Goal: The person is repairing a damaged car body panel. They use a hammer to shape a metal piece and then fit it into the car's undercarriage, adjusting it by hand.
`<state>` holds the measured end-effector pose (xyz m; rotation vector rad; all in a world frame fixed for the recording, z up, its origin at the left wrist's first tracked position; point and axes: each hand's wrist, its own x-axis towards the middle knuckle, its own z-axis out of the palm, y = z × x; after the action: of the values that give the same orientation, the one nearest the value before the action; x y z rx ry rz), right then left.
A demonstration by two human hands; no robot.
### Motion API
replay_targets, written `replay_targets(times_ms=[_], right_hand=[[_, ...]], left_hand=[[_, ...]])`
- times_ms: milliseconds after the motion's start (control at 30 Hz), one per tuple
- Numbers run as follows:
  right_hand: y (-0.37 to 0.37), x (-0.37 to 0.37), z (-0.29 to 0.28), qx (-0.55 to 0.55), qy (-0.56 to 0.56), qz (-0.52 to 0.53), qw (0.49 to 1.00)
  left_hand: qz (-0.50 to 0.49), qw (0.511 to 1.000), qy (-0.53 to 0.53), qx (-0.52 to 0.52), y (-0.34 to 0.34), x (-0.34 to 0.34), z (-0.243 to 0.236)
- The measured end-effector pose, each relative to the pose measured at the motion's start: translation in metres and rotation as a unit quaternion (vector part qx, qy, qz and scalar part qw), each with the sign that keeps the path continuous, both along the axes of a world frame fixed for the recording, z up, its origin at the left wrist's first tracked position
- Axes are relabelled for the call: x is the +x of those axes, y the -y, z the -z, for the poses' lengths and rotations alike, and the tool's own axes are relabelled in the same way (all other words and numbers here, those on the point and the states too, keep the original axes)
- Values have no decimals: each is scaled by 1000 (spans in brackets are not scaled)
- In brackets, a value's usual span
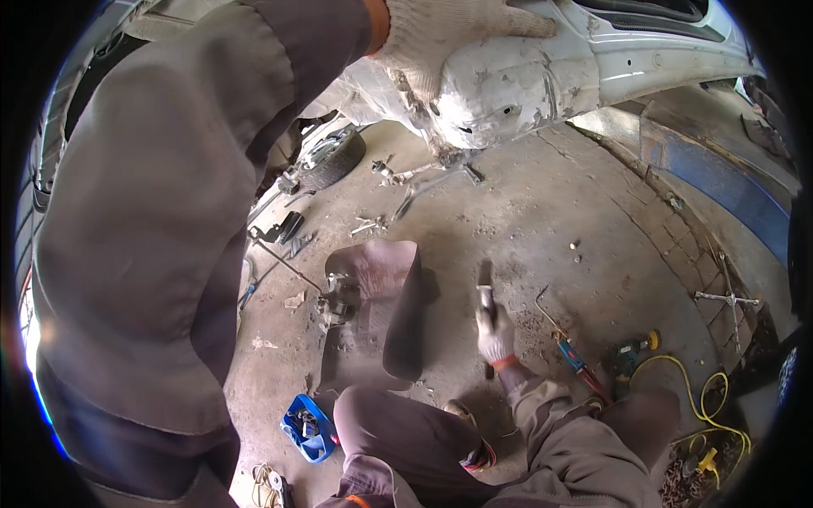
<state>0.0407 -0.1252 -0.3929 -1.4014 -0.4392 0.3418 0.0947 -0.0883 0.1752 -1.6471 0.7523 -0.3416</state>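
Steadiness helps: I should brace my spread left grip (pixel 436 42) against white bodywork (pixel 517 85), right grip (pixel 496 337) clamped on the tool (pixel 485 295).

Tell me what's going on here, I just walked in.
Someone is down beside a white car body, wearing work gloves. Their left hand is spread against it, while their right hand has a firm grip on a hand tool above the floor, though I can't tell exactly what kind. Around them are a wheel, a brown mat and a blue tray with things in it.
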Motion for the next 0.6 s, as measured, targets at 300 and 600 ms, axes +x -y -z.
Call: replay_targets(times_ms=[300,600], right_hand=[[-19,41,-147,206,173,-67,961],[-10,69,-232,84,365,84,923]], left_hand=[[-15,1000,2,4,14,-7,-6],[-50,998,-2,-26,16,-12,0]])
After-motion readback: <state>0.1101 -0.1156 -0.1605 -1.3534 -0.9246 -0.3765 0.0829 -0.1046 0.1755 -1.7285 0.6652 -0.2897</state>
